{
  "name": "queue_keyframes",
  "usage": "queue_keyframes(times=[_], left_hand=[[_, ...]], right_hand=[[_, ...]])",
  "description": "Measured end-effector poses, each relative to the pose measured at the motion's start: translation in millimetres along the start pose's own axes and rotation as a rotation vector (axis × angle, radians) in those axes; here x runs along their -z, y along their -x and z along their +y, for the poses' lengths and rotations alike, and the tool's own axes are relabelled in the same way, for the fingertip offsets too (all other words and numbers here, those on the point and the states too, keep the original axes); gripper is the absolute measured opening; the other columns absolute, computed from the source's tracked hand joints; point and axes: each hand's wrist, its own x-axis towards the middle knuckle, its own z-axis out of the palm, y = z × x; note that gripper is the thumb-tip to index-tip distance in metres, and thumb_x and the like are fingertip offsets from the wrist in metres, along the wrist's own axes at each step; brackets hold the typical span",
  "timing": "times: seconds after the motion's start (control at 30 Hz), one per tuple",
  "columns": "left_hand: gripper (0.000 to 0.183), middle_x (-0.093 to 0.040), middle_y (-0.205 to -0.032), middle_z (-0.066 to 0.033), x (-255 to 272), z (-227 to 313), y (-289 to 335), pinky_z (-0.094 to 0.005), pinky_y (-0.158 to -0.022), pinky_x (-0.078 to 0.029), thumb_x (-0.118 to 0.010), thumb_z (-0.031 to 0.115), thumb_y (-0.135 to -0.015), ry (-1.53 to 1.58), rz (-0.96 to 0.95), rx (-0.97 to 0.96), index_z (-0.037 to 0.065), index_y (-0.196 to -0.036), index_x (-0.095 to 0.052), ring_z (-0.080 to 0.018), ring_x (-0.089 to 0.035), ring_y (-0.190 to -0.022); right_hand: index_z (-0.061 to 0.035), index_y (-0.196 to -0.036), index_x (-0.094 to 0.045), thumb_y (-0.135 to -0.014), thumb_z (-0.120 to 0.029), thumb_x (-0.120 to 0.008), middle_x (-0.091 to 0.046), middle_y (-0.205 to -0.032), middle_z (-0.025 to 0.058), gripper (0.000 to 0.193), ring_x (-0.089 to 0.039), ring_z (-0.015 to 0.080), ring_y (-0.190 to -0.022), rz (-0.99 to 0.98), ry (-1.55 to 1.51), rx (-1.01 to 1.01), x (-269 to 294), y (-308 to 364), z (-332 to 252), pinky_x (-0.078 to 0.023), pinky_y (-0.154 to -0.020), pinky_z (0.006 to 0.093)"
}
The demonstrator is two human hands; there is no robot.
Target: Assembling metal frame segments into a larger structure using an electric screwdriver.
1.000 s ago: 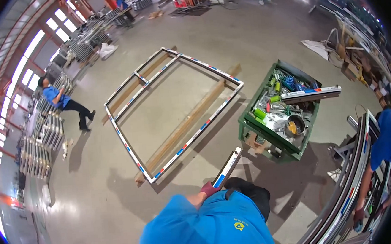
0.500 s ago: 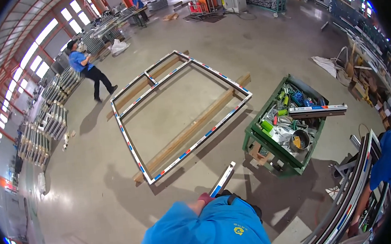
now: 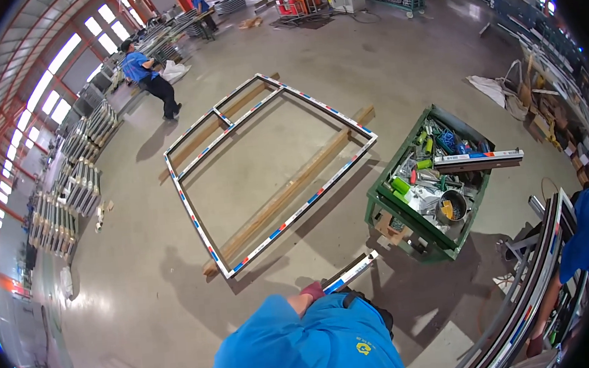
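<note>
My left hand (image 3: 311, 292), in a dark red glove, is closed on one end of a short metal profile bar (image 3: 351, 273). The bar has a white taped face with a blue patch near my glove. It slants up to the right, in front of my body and above the floor. My left sleeve and torso partly hide the grip. My right hand is not in view. Ahead on the floor, a large rectangular frame (image 3: 282, 230) of similar taped profiles lies on wooden beams (image 3: 295, 186). A crossbar and a short strut divide its far side.
A green cart (image 3: 407, 214) full of tools and hardware stands to the right, another profile bar (image 3: 476, 158) across it. At lower right, a person's blue sleeve (image 3: 581, 237) reaches over long profiles (image 3: 532, 297). Another person (image 3: 151, 77) is at the far left near stacked frames (image 3: 55, 220).
The bar in my left hand has swung, its far end moving right and slightly lower. The person at the far left has moved away and to the right. My view has shifted slightly.
</note>
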Motion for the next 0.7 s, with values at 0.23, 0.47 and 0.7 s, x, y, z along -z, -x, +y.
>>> queue_keyframes(times=[0.23, 0.47, 0.7], left_hand=[[0.075, -0.067, -0.131, -0.0280, 6, 4, 2, -0.0460, -0.104, -0.053, -0.082, 0.046, -0.073, 0.002, -0.005, 0.031, -0.001, -0.129, -0.066, -0.0407, -0.065, -0.124], [0.067, -0.066, -0.131, -0.0288, 16, 13, 10, -0.0464, -0.104, -0.052, -0.077, 0.044, -0.079, -0.005, -0.029, -0.005, 0.000, -0.127, -0.065, -0.0423, -0.064, -0.124], [0.072, -0.066, -0.132, -0.0291, 8, 2, 7, -0.0462, -0.104, -0.052, -0.078, 0.047, -0.078, 0.007, 0.031, 0.001, -0.002, -0.129, -0.063, -0.0427, -0.064, -0.124]], right_hand=[[0.0038, -0.139, -0.059, -0.086, -0.064, -0.067, -0.061, -0.138, 0.0317, 0.086, -0.058, 0.0487, -0.125, 0.007, 0.049, 0.014, -8, 5, 14, -0.045, -0.107, 0.0544], [-0.0018, -0.144, -0.057, -0.085, -0.068, -0.067, -0.059, -0.143, 0.0273, 0.089, -0.055, 0.0470, -0.131, 0.248, -0.221, 0.398, -5, 22, 17, -0.042, -0.109, 0.0591], [-0.0066, -0.152, -0.051, -0.088, -0.076, -0.058, -0.053, -0.152, 0.0234, 0.094, -0.050, 0.0458, -0.138, 0.538, -0.325, 0.936, -17, 17, 32, -0.040, -0.112, 0.0596]])
